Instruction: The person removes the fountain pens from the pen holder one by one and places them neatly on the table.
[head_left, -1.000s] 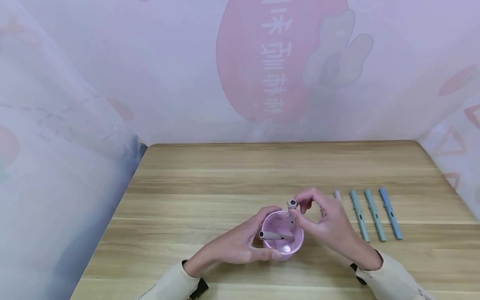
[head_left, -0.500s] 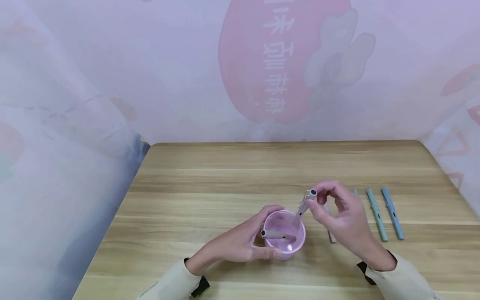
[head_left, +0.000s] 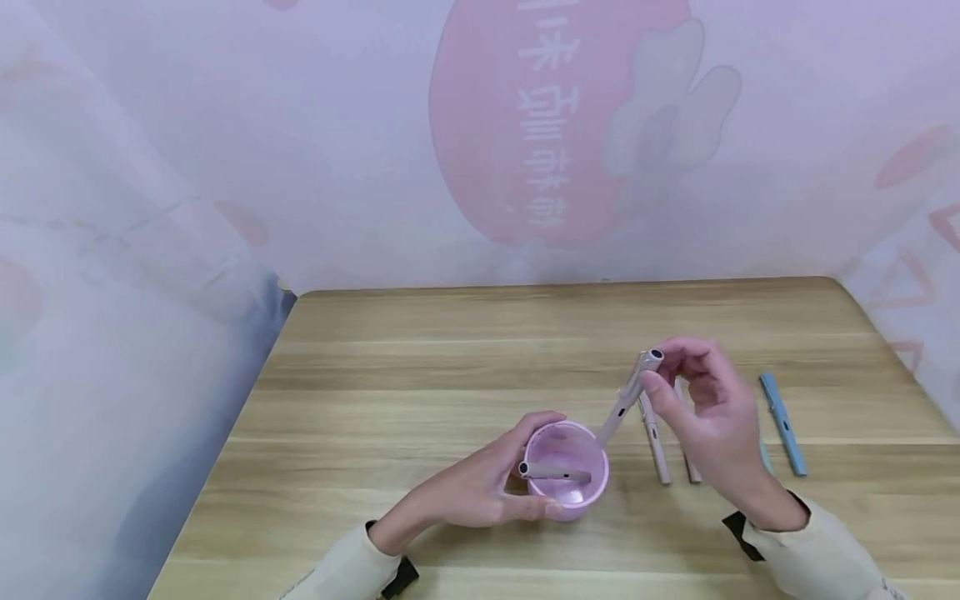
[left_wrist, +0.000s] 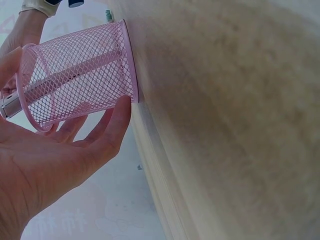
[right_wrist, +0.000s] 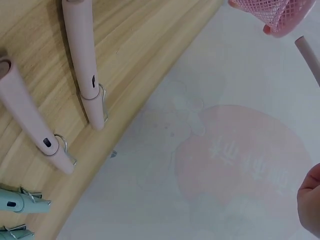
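Observation:
A pink mesh cup stands on the wooden table, and my left hand wraps thumb and fingers round its side. One pinkish-grey pen lies slanted inside the cup. My right hand pinches the top of a second pinkish-grey pen, held tilted above the table, its lower end at the cup's far right rim. In the left wrist view the cup rests against my fingers. The right wrist view shows the held pen's end just outside the cup.
Two pink pens lie side by side right of the cup, under my right hand. A blue pen lies further right, and green pens lie between, mostly hidden in the head view. A printed curtain surrounds the table.
My right hand has drawn its pen up and to the right, from upright in the cup to tilted at the rim. The left hand and cup stay put.

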